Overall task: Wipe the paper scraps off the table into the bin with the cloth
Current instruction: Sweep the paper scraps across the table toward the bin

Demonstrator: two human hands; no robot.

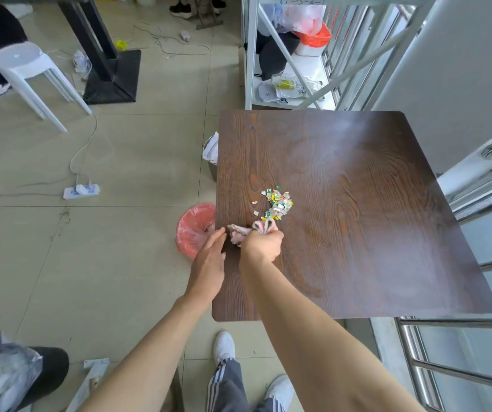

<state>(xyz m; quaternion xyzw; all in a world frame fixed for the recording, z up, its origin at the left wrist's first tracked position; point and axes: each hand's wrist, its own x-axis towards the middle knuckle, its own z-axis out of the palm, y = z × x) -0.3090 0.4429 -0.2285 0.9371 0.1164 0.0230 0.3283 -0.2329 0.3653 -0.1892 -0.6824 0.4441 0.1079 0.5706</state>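
Dark wood table, square, mostly bare. Floor-level bin w/ red liner just beside the table's left edge, partly tucked under it, rim approx level w/ the hands. Second grey bin w/ white liner further up the same edge, not the likely target, judging by hand position.

Right hand on the table near the left edge, fist closed tight round a bunched pink cloth; cloth sticks out front and left of the knuckles, resting on the wood. Left hand at the table edge, fingers straight and together, nothing held, palm turned toward the cloth; looks set as a guide or catcher over the bin, can't confirm contact w/ the edge.

Paper scraps: one loose heap of small white/green/yellow bits, just beyond the cloth, away from the body, few strays on the heap's left side. Cloth close to nearest bits, touching or not: can't tell.

Step, as judged: scraps gathered, none visibly over the edge yet; cloth sits betw. heap and body, so wrong side for a push to the bin. Approx mid-task.

Next move needs: lift or slide cloth round to the heap's right/far side, press flat for wider contact, sweep left toward the edge above the red bin. Keep left hand cupped below the edge. Light bits, so slow stroke, else scatter onto the floor. Second pass prob. needed for strays.
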